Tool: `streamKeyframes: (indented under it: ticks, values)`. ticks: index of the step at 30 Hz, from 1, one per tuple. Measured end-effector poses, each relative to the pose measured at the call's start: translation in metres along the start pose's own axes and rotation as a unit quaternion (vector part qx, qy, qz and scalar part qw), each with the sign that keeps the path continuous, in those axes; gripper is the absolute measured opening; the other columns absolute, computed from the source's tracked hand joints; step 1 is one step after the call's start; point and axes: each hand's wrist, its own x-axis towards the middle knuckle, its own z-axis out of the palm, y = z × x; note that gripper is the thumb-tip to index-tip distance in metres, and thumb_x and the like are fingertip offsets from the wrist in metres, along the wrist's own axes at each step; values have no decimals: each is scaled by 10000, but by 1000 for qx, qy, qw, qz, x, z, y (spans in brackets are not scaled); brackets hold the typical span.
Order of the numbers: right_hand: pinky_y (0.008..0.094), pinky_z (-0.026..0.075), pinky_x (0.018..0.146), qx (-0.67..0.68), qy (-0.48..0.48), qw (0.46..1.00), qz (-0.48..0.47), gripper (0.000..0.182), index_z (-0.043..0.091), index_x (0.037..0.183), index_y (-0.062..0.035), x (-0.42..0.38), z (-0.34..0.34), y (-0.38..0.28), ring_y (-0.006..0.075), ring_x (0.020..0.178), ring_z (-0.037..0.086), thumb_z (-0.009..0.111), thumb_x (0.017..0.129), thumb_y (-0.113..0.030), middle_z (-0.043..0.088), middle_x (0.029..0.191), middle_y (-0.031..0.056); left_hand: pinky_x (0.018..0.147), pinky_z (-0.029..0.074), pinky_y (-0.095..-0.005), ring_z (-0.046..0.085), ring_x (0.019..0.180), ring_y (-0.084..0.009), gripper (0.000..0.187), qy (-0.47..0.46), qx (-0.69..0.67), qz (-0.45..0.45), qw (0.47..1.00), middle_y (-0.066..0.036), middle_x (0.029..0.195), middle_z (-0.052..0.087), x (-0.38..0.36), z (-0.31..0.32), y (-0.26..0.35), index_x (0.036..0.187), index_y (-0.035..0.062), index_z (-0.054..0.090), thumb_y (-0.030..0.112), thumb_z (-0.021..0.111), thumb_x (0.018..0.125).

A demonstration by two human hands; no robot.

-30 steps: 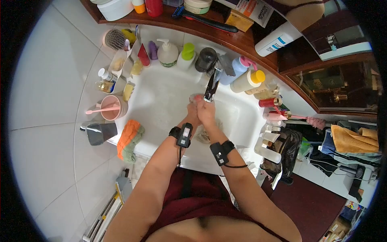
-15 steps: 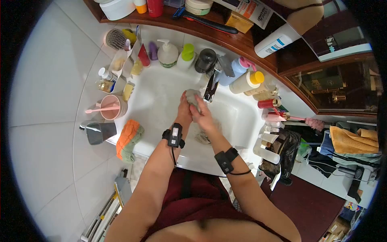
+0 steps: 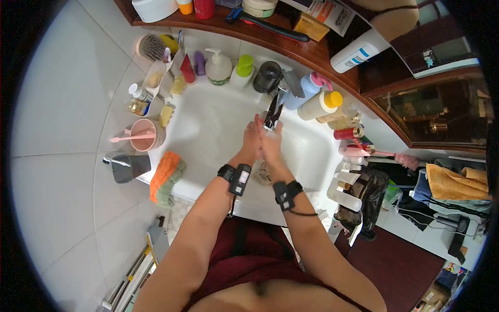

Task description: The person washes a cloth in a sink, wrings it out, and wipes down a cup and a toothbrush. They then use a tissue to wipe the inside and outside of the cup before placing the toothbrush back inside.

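Under the chrome faucet [image 3: 273,112], my left hand [image 3: 251,139] and my right hand [image 3: 271,145] press together, side by side, with fingers curled. Whatever lies between them is mostly hidden by the fingers and the faucet; a small greyish patch shows near the fingertips. Both hands are over the white sink [image 3: 202,130]. Wet, pale, crumpled cloth [image 3: 263,176] lies in the basin below my wrists, partly covered by them. Each wrist wears a black strap with a small box.
Pump bottles [image 3: 218,67] and other bottles [image 3: 319,105] line the back rim. An orange and green towel [image 3: 167,179], a pink cup [image 3: 147,135] and a grey cup [image 3: 127,167] are at the left. A wooden shelf [image 3: 213,25] overhangs the back.
Both hands have moved right and slightly up in view, coming under the faucet. The grey cloth that showed between them is now mostly out of sight.
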Motion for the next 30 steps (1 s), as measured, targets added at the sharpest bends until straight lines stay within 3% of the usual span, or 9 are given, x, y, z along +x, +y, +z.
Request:
streamKeyframes:
  ticks: [3,6,9,12,15,18,21,28,30]
  values:
    - [375,440,832,54,7,999,-3,531,420,1257,26,10,-1,11,271,936,577,559,876,-315,610,985,220,820,445,-317,548,962,-193,669,43,44,2,998,-170,1119,552,-18,29,3,1204,-61,449,513,518,866]
    - [377,465,758,-86,70,993,-33,577,441,1226,53,30,-7,45,271,856,596,515,884,-405,622,943,212,794,454,-301,573,921,-177,643,130,165,-62,976,-147,1031,600,-48,67,30,1136,-64,527,522,505,871]
    - [367,465,765,-5,32,993,117,609,451,1225,52,33,-12,41,270,890,588,466,896,-460,598,1045,191,788,465,-304,585,900,-178,599,152,205,-81,963,-114,972,620,-51,54,30,1094,-49,561,508,457,901]
    - [336,470,751,283,-50,940,183,601,458,1230,40,36,-19,32,238,900,588,462,900,-463,584,1073,145,814,467,-308,581,921,-180,565,97,77,-54,991,-107,1000,610,-56,34,32,1085,-31,566,490,423,922]
    - [285,476,683,215,-39,968,126,509,452,1240,15,31,-33,32,180,858,586,502,910,-369,587,1035,114,843,465,-323,565,975,-189,524,61,20,-7,998,-112,1074,585,-47,-3,35,1139,-10,533,460,446,924]
    - [251,470,578,266,-65,950,153,150,536,1036,-131,13,-43,7,89,717,560,510,888,-144,595,895,1,855,464,-337,544,1031,-198,495,91,51,22,994,-109,1133,561,-50,-17,43,1223,16,468,397,513,910]
    - [198,428,526,248,-181,942,132,153,534,1012,-145,28,-57,33,51,664,518,518,871,-87,583,855,-34,868,457,-347,530,1066,-207,525,116,77,16,990,-106,1168,543,-63,-8,53,1279,44,410,339,585,882]
    - [203,426,524,90,-32,993,62,138,544,923,-126,29,-52,26,57,597,502,624,844,-206,581,790,-34,943,403,-426,478,1151,-250,665,9,116,-65,991,-124,1298,448,-62,-20,59,1336,50,337,414,608,849]
    - [193,414,505,88,-1,992,94,201,543,904,-118,26,-58,11,53,588,495,651,838,-273,577,783,-35,977,365,-432,434,1198,-255,713,65,168,-90,979,-126,1340,411,-63,-16,64,1357,41,309,485,555,856]
